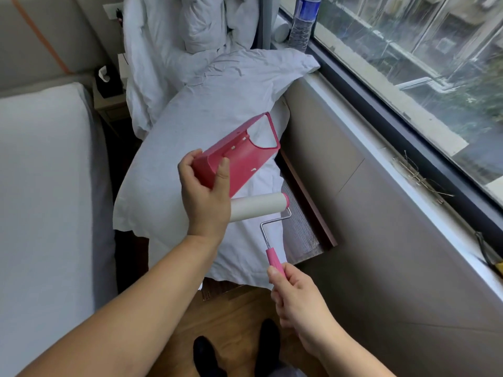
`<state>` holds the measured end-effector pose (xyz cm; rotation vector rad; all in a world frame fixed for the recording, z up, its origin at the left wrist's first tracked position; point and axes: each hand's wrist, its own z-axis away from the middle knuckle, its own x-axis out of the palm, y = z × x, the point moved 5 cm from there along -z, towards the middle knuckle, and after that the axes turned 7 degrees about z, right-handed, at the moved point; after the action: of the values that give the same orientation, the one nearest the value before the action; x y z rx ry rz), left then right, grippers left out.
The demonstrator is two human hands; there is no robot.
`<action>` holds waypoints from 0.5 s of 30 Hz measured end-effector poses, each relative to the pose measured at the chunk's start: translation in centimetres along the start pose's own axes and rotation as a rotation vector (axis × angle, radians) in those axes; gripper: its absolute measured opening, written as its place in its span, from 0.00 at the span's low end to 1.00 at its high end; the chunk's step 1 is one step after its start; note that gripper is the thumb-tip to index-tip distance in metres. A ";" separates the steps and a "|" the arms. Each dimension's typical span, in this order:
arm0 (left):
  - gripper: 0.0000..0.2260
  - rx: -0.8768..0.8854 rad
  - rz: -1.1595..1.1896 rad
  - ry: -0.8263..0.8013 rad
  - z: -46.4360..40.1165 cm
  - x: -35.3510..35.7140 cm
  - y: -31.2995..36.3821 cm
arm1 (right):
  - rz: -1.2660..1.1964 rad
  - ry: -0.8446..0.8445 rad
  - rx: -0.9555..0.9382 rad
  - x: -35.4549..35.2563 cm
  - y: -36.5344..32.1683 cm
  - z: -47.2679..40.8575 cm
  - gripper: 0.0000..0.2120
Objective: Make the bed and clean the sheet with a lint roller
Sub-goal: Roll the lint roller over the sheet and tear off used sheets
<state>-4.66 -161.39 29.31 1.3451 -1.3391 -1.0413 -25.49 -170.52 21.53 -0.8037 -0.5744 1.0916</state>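
Standing between a bed and a window wall, a person looks down at both hands, which hold the two parts of a lint roller. The left hand [202, 186], near the centre of the view, grips one end of a red plastic cover [236, 159], thumb across its face and fingers curled behind; the cover's open end points toward one o'clock. The right hand [296, 292], at five o'clock, wraps around the pink handle of the lint roller [257, 210]. Its white sticky drum sits bare just below the cover, partly hidden behind the left wrist. Behind both lies a white pillow [206, 110], with a bundled duvet [174, 36] at twelve o'clock. The bare white bed sheet [46, 170] fills nine o'clock, well apart from the roller. The step in hand looks like uncovering the roller. Next, the cover likely needs setting down and the drum carrying left onto the sheet.
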 end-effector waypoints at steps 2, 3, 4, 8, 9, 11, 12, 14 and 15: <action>0.23 -0.043 0.035 -0.010 -0.2 0.6 -0.6 | 0.016 0.037 0.011 -0.9 0.2 -0.4 0.13; 0.25 -0.062 0.045 -0.014 -0.4 0.8 -1.0 | 0.020 0.064 0.023 -1.5 0.4 -0.6 0.13; 0.26 -0.080 0.053 -0.024 -0.5 1.1 -1.4 | 0.018 0.093 0.034 -2.3 0.5 -0.7 0.14; 0.26 -0.169 0.101 -0.099 -0.3 3.0 -3.2 | 0.016 0.205 0.058 -5.8 1.2 -1.0 0.14; 0.25 -0.196 0.100 -0.127 0.0 3.6 -3.8 | 0.016 0.235 0.059 -6.6 1.4 -0.9 0.15; 0.23 -0.284 0.111 -0.146 1.1 5.0 -5.2 | 0.013 0.297 0.057 -8.3 1.7 -0.5 0.14; 0.22 -0.355 0.129 -0.124 1.9 5.5 -6.1 | 0.004 0.327 0.049 -9.1 1.8 -0.3 0.13; 0.21 -0.553 0.241 -0.041 3.8 6.4 -8.2 | -0.017 0.380 0.026 -10.6 2.1 0.3 0.14; 0.21 -0.661 0.316 0.000 5.0 6.9 -9.3 | -0.017 0.401 0.017 -11.3 2.1 0.5 0.14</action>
<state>-7.42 -168.88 19.49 0.6201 -1.0271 -1.1235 -31.18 -180.39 19.88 -0.9700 -0.2331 0.8856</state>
